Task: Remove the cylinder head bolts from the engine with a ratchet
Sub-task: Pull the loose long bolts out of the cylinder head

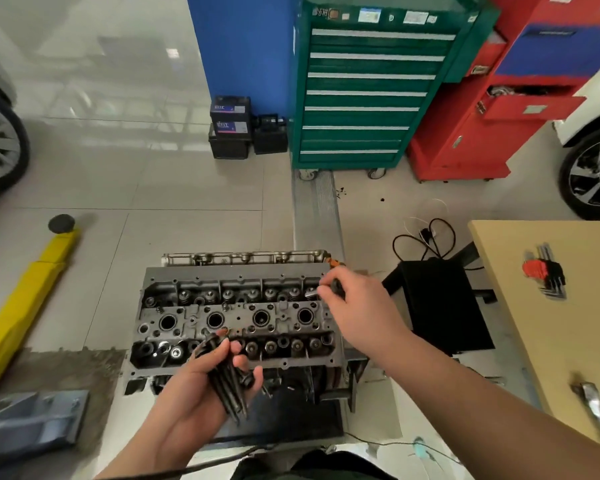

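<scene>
The engine's cylinder head (236, 317) sits on the floor below me, its valve springs and four spark plug wells exposed. My left hand (201, 386) hovers over its near edge, palm up, gripping a bundle of several long dark head bolts (227, 379). My right hand (357, 306) is over the head's far right corner, its fingers pinching a dark bolt (336, 287) by the head. A chrome ratchet (594, 407) lies on the wooden table at the right.
A tan wooden table (555, 306) with a red hex key set (544, 271) stands at right. A black box (440, 303) and cables lie beside the engine. A yellow lift arm (25, 299) is at left. Green (368, 91) and red tool cabinets stand behind.
</scene>
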The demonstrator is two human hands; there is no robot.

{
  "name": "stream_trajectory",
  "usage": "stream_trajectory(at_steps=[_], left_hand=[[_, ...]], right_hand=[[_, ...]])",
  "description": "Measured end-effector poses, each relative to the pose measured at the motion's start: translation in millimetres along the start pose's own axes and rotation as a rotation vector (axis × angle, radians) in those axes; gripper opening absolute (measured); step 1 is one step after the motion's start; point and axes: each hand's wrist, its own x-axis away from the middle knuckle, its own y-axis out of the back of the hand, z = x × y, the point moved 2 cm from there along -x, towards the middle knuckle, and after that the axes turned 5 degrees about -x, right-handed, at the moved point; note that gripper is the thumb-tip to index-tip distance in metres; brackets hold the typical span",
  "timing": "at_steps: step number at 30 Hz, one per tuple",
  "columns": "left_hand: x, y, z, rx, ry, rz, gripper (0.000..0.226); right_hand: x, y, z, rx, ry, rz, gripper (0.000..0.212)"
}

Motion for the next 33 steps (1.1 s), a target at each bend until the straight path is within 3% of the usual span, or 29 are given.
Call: stream_trajectory(at_steps=[3, 10, 17, 19, 21, 23, 27, 31, 33], left_hand=[[-3, -4, 6, 0.035, -0.037, -0.005, 0.01], [5, 6, 15, 0.092, -0.181, -0.023, 0.045], [19, 7, 23, 0.132, -0.212, -0.051, 0.032], [21, 5, 23, 0.127, -0.217, -0.064, 0.04], [22, 5, 22, 0.119, -0.215, -0.086, 0.047], [22, 8, 19, 0.129, -0.207, -0.097, 0.05], [20, 15, 6, 0.147, -0.173, -0.041, 0.042], [14, 18, -13, 0.089, -0.104, -0.01, 0.025], [11, 16, -24, 0.066, -0.09, -0.009, 0.03]], right_hand=[[-27, -28, 1, 0.023, 0.11, 0.103, 0.011], [-63, -59, 0, 0.188, 0.165, 0.209, 0.009], [-64, -74, -1, 0.37, 0.262, 0.302, 0.01], [-63, -78, -2, 0.431, 0.27, 0.319, 0.022], [-61, -86, -4, 0.568, 0.296, 0.366, 0.05], [-58, -89, -8, 0.598, 0.306, 0.355, 0.057], [-61, -87, -13, 0.545, 0.363, 0.295, 0.036], [-71, -87, -3, 0.556, 0.28, 0.298, 0.024], [-74, -90, 4, 0.624, 0.221, 0.295, 0.021]])
